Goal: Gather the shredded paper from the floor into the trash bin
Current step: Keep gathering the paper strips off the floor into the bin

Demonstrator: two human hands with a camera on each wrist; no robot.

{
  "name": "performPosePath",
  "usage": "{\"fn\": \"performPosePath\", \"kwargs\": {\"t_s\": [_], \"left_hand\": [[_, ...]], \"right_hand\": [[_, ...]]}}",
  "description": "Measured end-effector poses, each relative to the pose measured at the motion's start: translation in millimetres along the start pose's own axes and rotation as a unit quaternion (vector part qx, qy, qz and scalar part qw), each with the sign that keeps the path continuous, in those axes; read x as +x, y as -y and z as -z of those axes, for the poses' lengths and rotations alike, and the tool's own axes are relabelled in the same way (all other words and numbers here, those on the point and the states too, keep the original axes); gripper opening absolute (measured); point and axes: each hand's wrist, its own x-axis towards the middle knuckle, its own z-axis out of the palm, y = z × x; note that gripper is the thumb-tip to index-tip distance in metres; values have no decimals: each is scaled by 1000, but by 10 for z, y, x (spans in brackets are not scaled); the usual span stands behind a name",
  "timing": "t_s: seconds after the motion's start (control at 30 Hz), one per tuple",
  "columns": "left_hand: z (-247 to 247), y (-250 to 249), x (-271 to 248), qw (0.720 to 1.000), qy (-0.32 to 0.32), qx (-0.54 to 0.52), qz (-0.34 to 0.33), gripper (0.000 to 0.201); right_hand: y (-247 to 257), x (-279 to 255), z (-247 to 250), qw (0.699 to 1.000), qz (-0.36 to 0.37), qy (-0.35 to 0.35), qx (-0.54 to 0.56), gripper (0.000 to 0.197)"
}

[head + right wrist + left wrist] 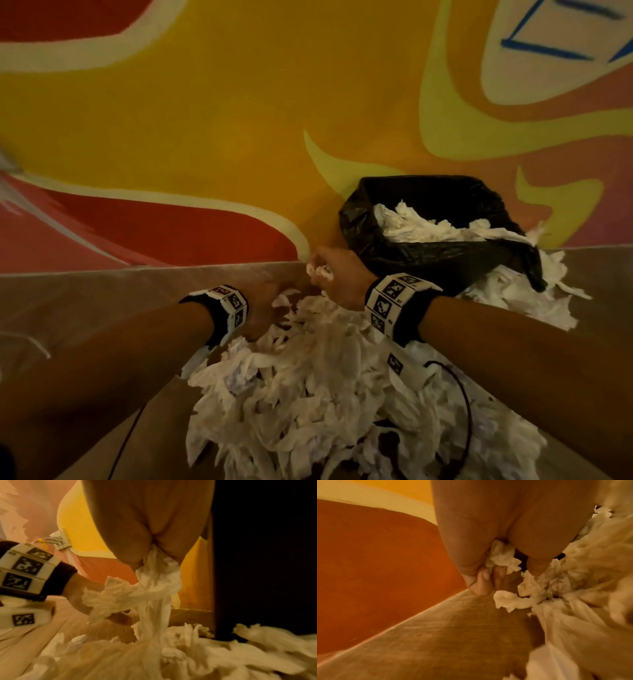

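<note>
A big heap of white shredded paper [318,394] covers the wooden floor in front of me. My right hand [334,270] is raised over the heap's far edge and grips a wad of shreds [154,577] that trails down to the pile. My left hand [263,308] is low at the heap's left edge, its curled fingers [481,582] closed round a small clump of paper [501,558]. The trash bin [442,253], lined with a black bag, stands against the wall to the right of my right hand, with paper [421,222] inside and spilling over its right rim.
A painted wall [205,137] in yellow, red and pink rises right behind the heap and the bin. Bare wooden floor [85,308] lies to the left. A thin dark cable [466,404] loops over the paper near my right forearm. More shreds [534,294] lie right of the bin.
</note>
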Motion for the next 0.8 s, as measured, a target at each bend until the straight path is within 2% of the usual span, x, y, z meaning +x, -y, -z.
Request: {"fn": "performPosePath", "kwargs": {"t_s": [0.03,0.07,0.1,0.13,0.17,0.2,0.23,0.3,0.37,0.43,0.53,0.6,0.67,0.7,0.73,0.8], "left_hand": [[-30,-13,66,997,-5,-80,-8,41],[-42,-35,124,993,-7,-117,-24,40],[22,-70,187,993,-3,-116,-35,38],[7,-87,243,999,2,-21,-47,41],[20,-125,315,1000,1,0,-22,50],[16,-169,375,1000,9,-8,13,58],[-10,-192,399,999,20,-28,19,65],[-73,-256,486,996,78,-37,-6,70],[-166,-256,576,995,91,-39,-17,69],[-227,-264,634,993,97,-63,12,65],[-170,-311,658,986,142,-86,10,52],[-91,-297,635,988,115,-104,21,45],[-8,-250,560,991,42,-121,26,42],[11,-207,523,986,17,-166,22,41],[35,-168,480,966,5,-260,16,38],[61,-88,398,904,3,-426,33,33]], "right_hand": [[-23,-36,20,1000,7,7,-12,10],[-49,-71,36,999,14,19,-22,14],[-66,-109,55,999,20,37,-34,17],[-78,-148,70,996,26,59,-55,20],[-85,-188,85,993,25,86,-82,22],[-92,-228,99,988,22,110,-109,23],[-97,-263,115,983,20,124,-131,23],[-106,-331,152,978,26,132,-160,24],[-124,-392,186,972,35,140,-184,25],[-150,-441,222,967,45,148,-201,28],[-170,-458,265,972,48,145,-178,24],[-192,-443,276,975,33,143,-164,19],[-218,-428,278,979,12,139,-150,19],[-227,-423,274,980,9,136,-142,20],[-229,-420,265,982,7,136,-134,21],[-221,-390,235,982,2,137,-132,22]]}}
